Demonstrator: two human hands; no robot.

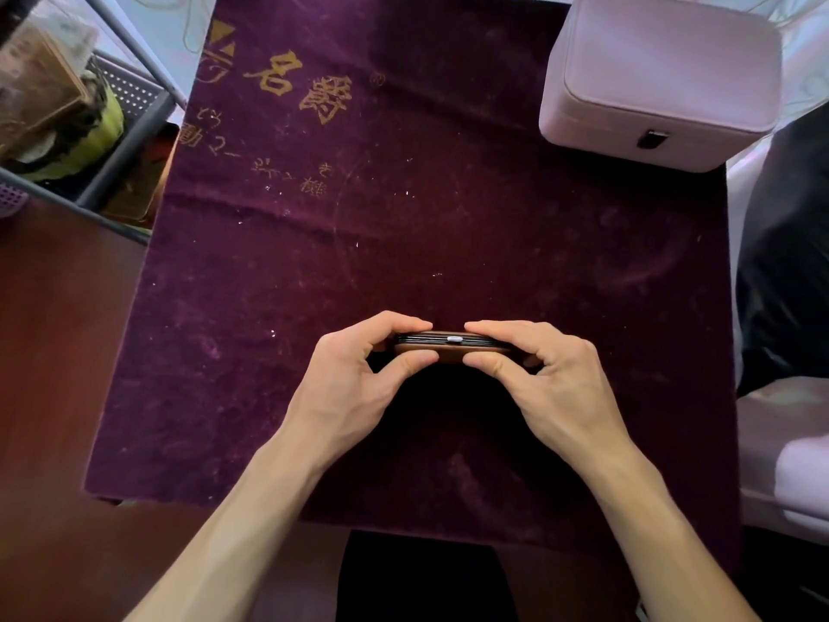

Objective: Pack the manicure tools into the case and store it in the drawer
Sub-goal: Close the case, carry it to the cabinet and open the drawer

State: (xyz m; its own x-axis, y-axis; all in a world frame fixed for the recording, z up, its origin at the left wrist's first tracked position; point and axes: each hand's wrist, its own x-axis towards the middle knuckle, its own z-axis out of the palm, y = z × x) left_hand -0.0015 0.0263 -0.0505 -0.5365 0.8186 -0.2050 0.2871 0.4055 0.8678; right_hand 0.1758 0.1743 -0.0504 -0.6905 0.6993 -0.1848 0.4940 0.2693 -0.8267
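A flat brown manicure case (453, 348) with a dark seam and a small silver clasp on its front edge is held just above the purple velvet cloth (403, 217). My left hand (359, 374) pinches its left end, fingers on top and thumb underneath. My right hand (543, 374) pinches its right end the same way. The case's two halves lie closed together, and no loose tools show on the cloth. A pale pink box (664, 78) with a dark front latch stands at the cloth's far right corner.
A grey metal rack (130, 127) holding a yellow-green object and a brown box stands at the far left. The brown wooden tabletop (58, 352) shows to the left of the cloth. Dark fabric (785, 262) lies at the right edge.
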